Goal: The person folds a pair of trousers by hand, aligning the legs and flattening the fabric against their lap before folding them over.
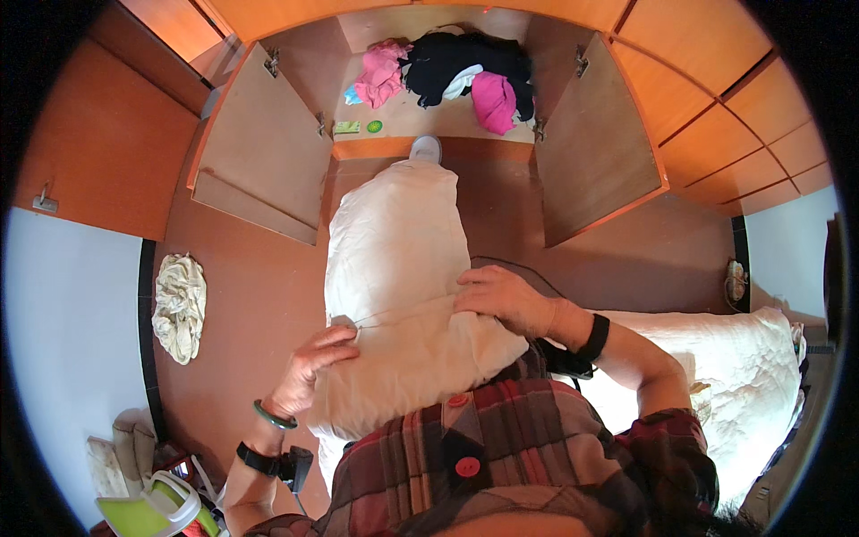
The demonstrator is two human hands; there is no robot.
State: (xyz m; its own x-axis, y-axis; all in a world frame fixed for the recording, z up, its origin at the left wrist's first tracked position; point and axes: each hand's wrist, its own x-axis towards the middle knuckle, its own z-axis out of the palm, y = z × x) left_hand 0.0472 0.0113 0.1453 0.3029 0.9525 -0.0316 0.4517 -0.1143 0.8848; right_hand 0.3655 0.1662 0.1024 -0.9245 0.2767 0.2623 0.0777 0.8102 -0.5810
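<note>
A white cloth (pixel 396 248), perhaps a pillowcase or folded cover, is spread over my lap and outstretched leg. A fold line crosses it between my hands. My left hand (pixel 322 359) holds its left edge, with the fingers over the top. At the opposite edge, my right hand (pixel 507 302) grips the fabric, its fingers laid over the surface and its thumb hidden. Beyond the far end of the cloth, a light slipper (pixel 426 149) shows on my foot at the cabinet's lower edge.
Ahead, a cabinet stands with its left door (pixel 262 148) and right door (pixel 597 141) swung out. Black clothes (pixel 463 64), a pink garment (pixel 381 74) and a magenta cloth (pixel 494 101) lie inside. A crumpled cream cloth (pixel 180 309) is on the floor; bedding (pixel 745 376) lies at right.
</note>
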